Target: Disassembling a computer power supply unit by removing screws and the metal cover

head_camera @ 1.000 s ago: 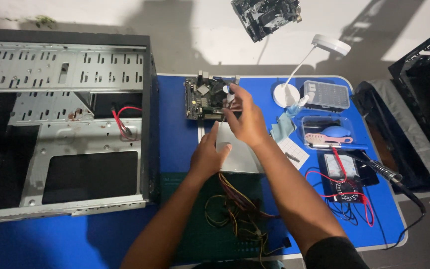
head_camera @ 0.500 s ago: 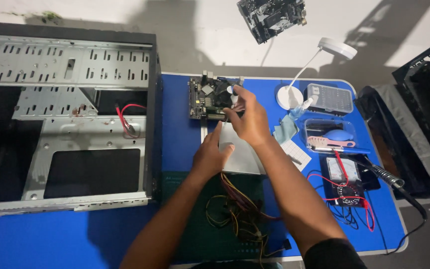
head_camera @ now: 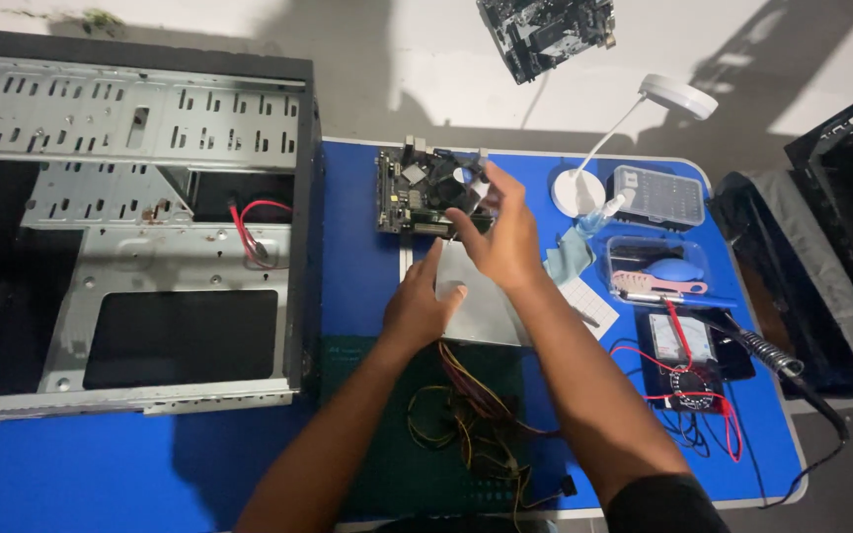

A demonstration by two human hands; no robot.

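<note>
Both hands on metal box

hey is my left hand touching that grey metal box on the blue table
Touching. The head view shows the left hand lying flat on the near-left corner of the grey metal box, with no gap visible.

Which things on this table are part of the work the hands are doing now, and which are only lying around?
In hand:
- left hand resting on the grey power supply box
- right hand raised over the small motherboard
- cable bundle from the box

Lying about:
- open computer case
- white desk lamp
- multimeter
- clear parts box
- soldering iron
</note>
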